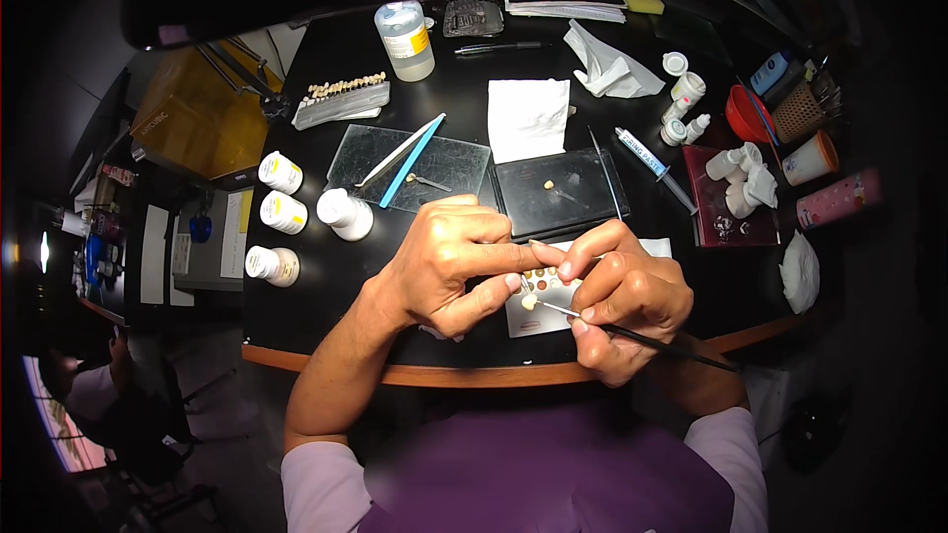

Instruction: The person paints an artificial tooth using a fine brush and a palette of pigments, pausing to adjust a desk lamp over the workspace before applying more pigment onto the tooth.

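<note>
Left hand (459,262): fingers grip metal tool (526,285), lumpy cream piece (529,303) at tip. Right hand (632,296): fingers pinch slender, black-handled brush (662,343).

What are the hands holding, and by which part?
Right hand: the brush, by its handle's front end. Left hand: apparently a thin metal tool bearing a small cream piece; exact grip hidden.

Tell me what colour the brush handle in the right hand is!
The brush handle is black; the head view shows it best.
</note>
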The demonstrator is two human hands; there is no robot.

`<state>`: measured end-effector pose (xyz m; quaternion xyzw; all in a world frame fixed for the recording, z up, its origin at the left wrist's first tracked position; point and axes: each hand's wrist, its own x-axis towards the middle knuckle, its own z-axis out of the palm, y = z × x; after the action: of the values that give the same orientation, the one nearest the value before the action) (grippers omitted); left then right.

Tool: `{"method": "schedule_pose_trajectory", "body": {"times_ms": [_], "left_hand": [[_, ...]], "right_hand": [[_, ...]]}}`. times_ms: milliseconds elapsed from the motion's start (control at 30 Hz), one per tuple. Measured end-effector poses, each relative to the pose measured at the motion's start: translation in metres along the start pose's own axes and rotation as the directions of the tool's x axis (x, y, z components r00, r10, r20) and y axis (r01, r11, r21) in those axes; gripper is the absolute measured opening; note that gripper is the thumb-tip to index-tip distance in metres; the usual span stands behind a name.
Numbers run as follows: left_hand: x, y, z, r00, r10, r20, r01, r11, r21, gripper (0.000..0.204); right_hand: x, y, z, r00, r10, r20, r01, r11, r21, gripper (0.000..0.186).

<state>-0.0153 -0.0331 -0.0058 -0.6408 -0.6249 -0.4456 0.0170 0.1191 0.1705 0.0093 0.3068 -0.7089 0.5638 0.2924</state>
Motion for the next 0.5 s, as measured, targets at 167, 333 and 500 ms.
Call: {"method": "schedule_pose_trajectory", "body": {"times_ms": [167,333,500], "left_hand": [[0.0010,0.0002,-0.0010,1.000,-0.003,0.014,0.003,1.000,0.005,0.042],[-0.0003,0.0003,0.0003,1.000,-0.004,-0.002,0.004,1.000,-0.001,0.042],[0.0004,0.0005,-0.0002,1.000,0.002,-0.002,-0.002,1.000,-0.002,0.043]], "right_hand": [[-0.0049,0.0039,0.0005,1.000,0.006,-0.010,-0.006,0.999,0.033,0.020],[-0.0028,0.0019,0.0005,1.000,0.005,-0.004,-0.005,1.000,0.019,0.020],[-0.0060,0.0053,0.0014,1.000,0.016,-0.001,-0.016,0.999,0.028,0.020]]}}
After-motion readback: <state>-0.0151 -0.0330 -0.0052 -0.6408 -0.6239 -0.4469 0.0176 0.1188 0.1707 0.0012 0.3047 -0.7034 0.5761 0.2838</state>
